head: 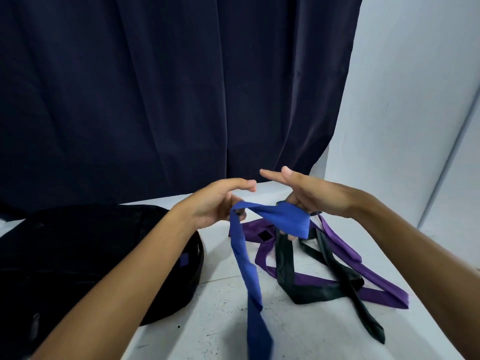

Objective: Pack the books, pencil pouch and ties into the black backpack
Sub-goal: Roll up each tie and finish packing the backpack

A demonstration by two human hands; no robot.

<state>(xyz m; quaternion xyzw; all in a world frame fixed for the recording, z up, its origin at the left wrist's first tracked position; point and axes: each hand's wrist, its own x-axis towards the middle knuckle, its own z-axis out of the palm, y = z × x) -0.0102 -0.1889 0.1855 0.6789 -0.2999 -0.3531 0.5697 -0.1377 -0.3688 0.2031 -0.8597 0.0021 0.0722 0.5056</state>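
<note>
Blue satin tie point(280, 219) runs between my hands above the white desk point(298, 331): my left hand point(218, 203) pinches its narrow fold, my right hand point(309, 196) holds the wide end, forefinger and thumb straight. Purple tie point(384, 287) and black tie point(324, 292) lie crossed to the right; black backpack point(78, 255) sits left, dark curtain point(155, 87) behind

Dim, cool bluish light, fairly even. Soft, faint shadows on the white bench point(298, 331) beneath the ties. The black backpack point(85, 258) at near left sinks into shadow, detail almost lost. The dark curtain point(166, 94) swallows light; the wall point(405, 105) at far right reads brightest. Wide-angle bending at the edges: forearms stretch. Blue tie point(249, 271) blurs at its near end. No glare.
</note>
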